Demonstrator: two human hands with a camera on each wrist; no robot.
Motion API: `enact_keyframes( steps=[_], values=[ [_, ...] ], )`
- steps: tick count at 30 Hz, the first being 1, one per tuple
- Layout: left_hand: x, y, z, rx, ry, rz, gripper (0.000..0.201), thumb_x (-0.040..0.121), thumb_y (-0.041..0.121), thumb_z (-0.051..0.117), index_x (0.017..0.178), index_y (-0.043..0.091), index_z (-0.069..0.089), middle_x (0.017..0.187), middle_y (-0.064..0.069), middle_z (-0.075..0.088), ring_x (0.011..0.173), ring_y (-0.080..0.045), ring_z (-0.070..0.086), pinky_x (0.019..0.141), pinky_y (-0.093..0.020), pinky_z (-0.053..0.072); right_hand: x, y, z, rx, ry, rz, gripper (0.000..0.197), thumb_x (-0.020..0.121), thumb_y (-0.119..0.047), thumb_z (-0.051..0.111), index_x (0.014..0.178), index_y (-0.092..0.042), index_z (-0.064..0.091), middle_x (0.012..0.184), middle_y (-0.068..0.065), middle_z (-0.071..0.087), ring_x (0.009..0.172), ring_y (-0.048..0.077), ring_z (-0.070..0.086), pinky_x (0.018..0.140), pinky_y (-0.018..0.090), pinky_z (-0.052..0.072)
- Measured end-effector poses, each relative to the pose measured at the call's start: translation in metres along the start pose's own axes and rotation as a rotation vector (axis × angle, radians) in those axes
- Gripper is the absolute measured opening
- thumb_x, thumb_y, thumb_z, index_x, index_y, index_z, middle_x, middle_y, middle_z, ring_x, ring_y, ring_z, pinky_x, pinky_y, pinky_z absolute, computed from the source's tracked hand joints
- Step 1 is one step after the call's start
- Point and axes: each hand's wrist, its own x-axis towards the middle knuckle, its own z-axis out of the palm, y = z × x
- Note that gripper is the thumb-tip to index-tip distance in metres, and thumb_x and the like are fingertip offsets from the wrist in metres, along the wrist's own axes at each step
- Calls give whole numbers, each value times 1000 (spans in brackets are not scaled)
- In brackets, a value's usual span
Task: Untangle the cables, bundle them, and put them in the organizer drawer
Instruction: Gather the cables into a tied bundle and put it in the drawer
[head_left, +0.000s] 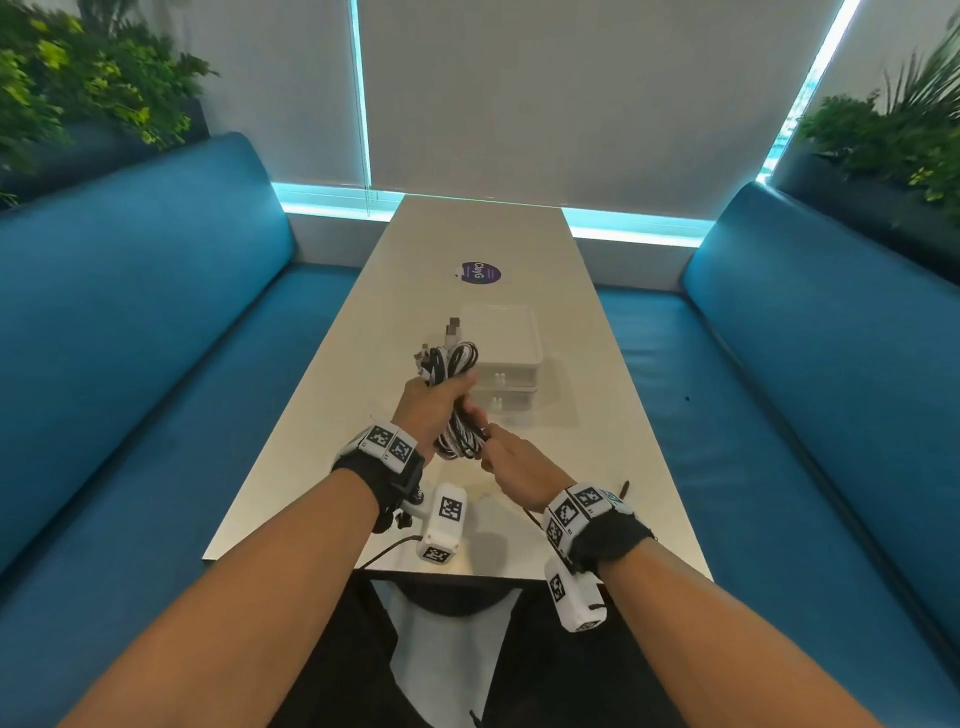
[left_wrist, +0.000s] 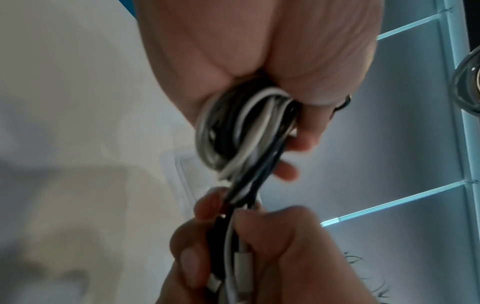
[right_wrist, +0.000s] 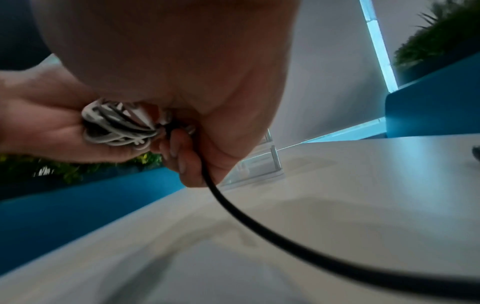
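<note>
Benches: two blue upholstered benches (head_left: 156, 332) fill the left and right sides of the head view, with green plants (head_left: 78, 78) in the upper corners.
Table: a long pale table (head_left: 597, 405) runs up the centre of the frame; a round purple sticker (head_left: 480, 273) lies on its far half.
Organizer drawer: a white two-tier organizer drawer (head_left: 506, 364) stands mid-table, just above the hands in the frame, both drawers closed (small knobs face the person).
Left hand: the left hand (head_left: 434, 408) is held above the table at frame centre, fingers curled round the upper part of the bundle.
Right hand: the right hand (head_left: 514, 467) sits just lower right of the left, its fingers (left_wrist: 207, 205) pinching the strands at the bundle's lower end.
Cables: the black and white cables (head_left: 457, 395) are gathered in one coiled bundle between the two hands, plug ends sticking up above the left hand, in front of the drawer unit.
</note>
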Motion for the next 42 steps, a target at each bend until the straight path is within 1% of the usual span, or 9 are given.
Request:
enact_keyframes(
  steps=[3,9,13,16,20,28,33,36,42],
  values=[
    [2,3,4,58,39,22,47,89,29,74,53,8,51,47,-11,47,43,-25,52,62,-40,54,-2,-6,-4,-64,-31,-44,32,96,-37,32,105,-17,56,99,7,64,89,22,59,78,36,45],
    [7,6,-2,198,53,46,32,89,29,73,74,8,53,48,-5,36,41,-21,36,52,-34,44,-7,2,3,-120,-77,-77,42,99,-52,40,95,-14,57,79,-3,65,61,13,58,62,26,48],
    [7,1,-2,296,48,96,18,89,15,71,79,3,62,54,-11,55,45,-25,53,57,-38,50,-2,5,7,-213,-75,-117,40,103,-44,37,100,-14,63,79,-5,61,69,9,55,63,24,40],
    [3,-1,-2,207,-25,94,14,91,15,70,92,2,67,76,-14,68,70,-34,72,72,-53,60,0,15,5,-210,-43,-100,37,104,-42,36,99,-15,61,80,-4,60,72,13,55,67,29,38],
    [1,-6,0,225,-11,83,35,91,30,72,70,5,58,49,-11,50,46,-28,56,66,-50,58,0,20,4,-221,-38,-101,35,103,-45,38,93,-15,54,79,-4,58,73,15,54,64,30,39],
    [4,-7,-1,392,-45,155,23,89,23,72,91,1,67,43,-4,41,35,-23,41,51,-37,46,1,22,-3,-320,-110,5,59,84,-66,60,122,-21,56,108,-2,60,96,16,55,77,31,40],
    [11,-7,-16,575,-95,114,26,86,18,70,99,-3,66,48,-6,45,41,-23,44,48,-34,46,-2,30,-17,-277,-26,-36,29,96,-41,54,99,-16,68,93,0,65,88,18,60,74,31,43],
    [9,-7,-15,521,-54,130,25,87,21,71,92,-2,65,49,-6,46,41,-24,45,50,-36,48,-1,28,-23,-246,-21,4,23,92,-35,57,108,-21,66,101,-3,65,95,16,60,82,31,45],
    [8,-4,2,468,-56,156,16,88,18,70,81,4,65,46,-2,48,43,-22,46,55,-37,48,4,1,-17,-135,-121,1,73,78,-66,63,138,-26,51,135,-10,55,122,11,53,102,32,39]
  ],
)
